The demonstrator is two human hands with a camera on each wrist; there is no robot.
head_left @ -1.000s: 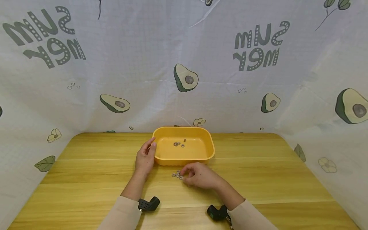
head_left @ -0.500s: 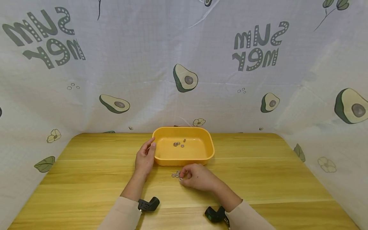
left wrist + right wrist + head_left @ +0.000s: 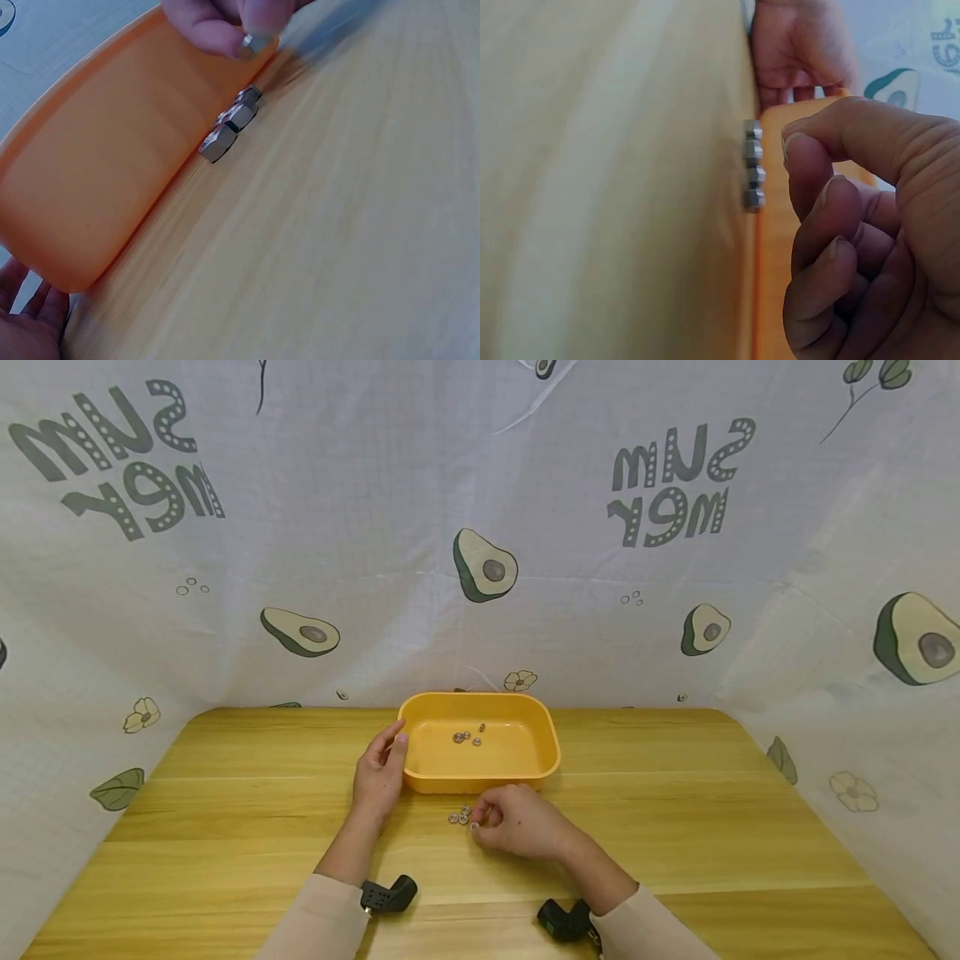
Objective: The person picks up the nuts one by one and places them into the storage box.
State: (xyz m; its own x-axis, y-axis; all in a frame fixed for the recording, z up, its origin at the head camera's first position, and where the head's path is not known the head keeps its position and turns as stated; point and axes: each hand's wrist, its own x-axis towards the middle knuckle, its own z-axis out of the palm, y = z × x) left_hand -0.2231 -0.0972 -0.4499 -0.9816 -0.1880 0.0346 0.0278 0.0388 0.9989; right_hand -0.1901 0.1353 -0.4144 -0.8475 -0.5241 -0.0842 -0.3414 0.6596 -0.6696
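Fingers (image 3: 210, 31) of the right hand (image 3: 521, 821) pinch a nut (image 3: 257, 43) over the counter (image 3: 675, 827), beside other nuts (image 3: 463, 819) before the yellow tray (image 3: 457, 785); the left hand (image 3: 377, 779), fingers loosely extended, touches the tray's left side.

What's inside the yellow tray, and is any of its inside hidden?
Four small metal nuts show on the floor of the yellow tray, toward the back. The near wall hides its own inner face and perhaps a strip of floor.

Wood-grain table (image 3: 712, 827): yellow tray (image 3: 517, 758), cluster of metal nuts (image 3: 463, 819).
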